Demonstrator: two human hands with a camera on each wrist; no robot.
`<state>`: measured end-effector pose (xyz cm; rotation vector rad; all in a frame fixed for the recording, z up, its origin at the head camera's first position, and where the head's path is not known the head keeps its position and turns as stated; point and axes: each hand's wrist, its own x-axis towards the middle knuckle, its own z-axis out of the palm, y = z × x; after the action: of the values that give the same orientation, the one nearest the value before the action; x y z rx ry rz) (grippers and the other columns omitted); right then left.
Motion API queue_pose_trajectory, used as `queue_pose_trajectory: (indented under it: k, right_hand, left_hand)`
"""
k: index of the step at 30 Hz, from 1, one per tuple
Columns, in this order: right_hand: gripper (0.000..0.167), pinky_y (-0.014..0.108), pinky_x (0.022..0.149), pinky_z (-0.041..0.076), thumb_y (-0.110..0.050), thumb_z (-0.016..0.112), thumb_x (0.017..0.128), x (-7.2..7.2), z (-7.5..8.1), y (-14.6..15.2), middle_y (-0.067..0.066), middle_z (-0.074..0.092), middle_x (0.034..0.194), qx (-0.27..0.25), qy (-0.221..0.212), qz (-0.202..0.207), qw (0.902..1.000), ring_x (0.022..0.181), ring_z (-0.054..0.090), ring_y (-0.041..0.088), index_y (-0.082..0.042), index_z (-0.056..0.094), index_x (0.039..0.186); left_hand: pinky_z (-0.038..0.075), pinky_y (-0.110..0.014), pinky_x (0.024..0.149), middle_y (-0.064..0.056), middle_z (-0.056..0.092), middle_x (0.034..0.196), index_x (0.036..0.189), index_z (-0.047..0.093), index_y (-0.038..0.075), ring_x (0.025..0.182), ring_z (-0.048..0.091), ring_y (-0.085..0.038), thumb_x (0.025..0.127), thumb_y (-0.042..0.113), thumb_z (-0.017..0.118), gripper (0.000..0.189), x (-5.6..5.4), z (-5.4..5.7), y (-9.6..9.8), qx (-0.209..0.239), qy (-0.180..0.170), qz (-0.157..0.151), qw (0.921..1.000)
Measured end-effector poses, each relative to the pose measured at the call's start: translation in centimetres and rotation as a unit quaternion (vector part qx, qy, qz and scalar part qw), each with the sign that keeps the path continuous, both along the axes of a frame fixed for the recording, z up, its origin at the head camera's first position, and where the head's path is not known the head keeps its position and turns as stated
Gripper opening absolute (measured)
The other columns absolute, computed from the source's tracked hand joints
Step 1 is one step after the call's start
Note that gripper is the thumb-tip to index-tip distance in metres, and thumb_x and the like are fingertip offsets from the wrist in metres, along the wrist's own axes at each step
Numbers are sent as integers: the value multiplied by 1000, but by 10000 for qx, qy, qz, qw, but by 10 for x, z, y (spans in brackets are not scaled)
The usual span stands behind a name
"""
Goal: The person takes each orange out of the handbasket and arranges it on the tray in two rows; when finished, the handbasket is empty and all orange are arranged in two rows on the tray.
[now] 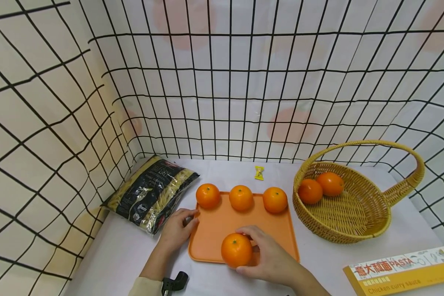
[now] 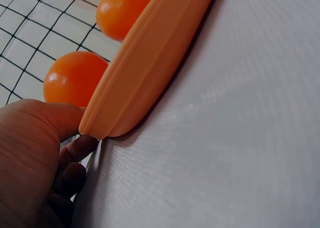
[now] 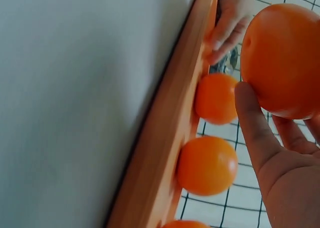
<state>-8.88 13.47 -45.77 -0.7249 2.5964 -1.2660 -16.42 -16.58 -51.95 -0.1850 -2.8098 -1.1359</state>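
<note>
My right hand (image 1: 268, 257) holds an orange (image 1: 236, 249) over the near side of an orange tray (image 1: 211, 240), thumb on one side and fingers on the other. In the right wrist view this held orange (image 3: 285, 57) appears raised above the tray's rim. Along the tray's far side sit three more oranges: left (image 1: 208, 196), middle (image 1: 241, 198) and right (image 1: 275, 200). At the tray's left edge my left hand (image 1: 176, 231) pinches the rim. The left wrist view has its thumb (image 2: 67, 119) on the rim, the other fingers partly hidden below.
Right of the tray stands a wicker basket (image 1: 355, 222) with a tall handle, two oranges (image 1: 330, 183) inside. A pasta box (image 1: 407, 271) lies front right, a black-and-gold pasta bag (image 1: 151, 193) at left. Behind the tray is a yellow-wrapped sweet (image 1: 259, 173). Black wire grid (image 1: 229, 70) encloses the table.
</note>
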Motion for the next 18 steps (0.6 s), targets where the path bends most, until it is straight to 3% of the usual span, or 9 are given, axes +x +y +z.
queue_pose_trajectory:
  k: [7,15,18]
  right_hand:
    - [73,25,93,53,-51,85,78,-3,-4,-18,-10,54,135,-124,-661,72,9977,112,57,10,-33,47,138]
    - [81,42,107,48,-53,83,79,-7,-10,-41,-11,51,138,169,-567,142,9982,120,54,10,-26,47,146]
    - [78,43,108,47,-51,84,78,-9,-11,-49,-12,51,137,209,-506,167,9984,119,53,9,-29,48,144]
  left_hand:
    - [47,-28,77,1,71,113,121,76,18,87,58,-11,93,22,74,28,1,1,0,-52,-28,-7,10000]
    - [47,-26,76,3,71,114,122,75,20,85,55,-10,94,24,74,29,0,0,-1,-52,-207,-5,9998]
    - [48,-27,78,3,70,114,123,75,21,86,55,-10,94,26,74,29,0,2,-2,-26,-275,5,9996]
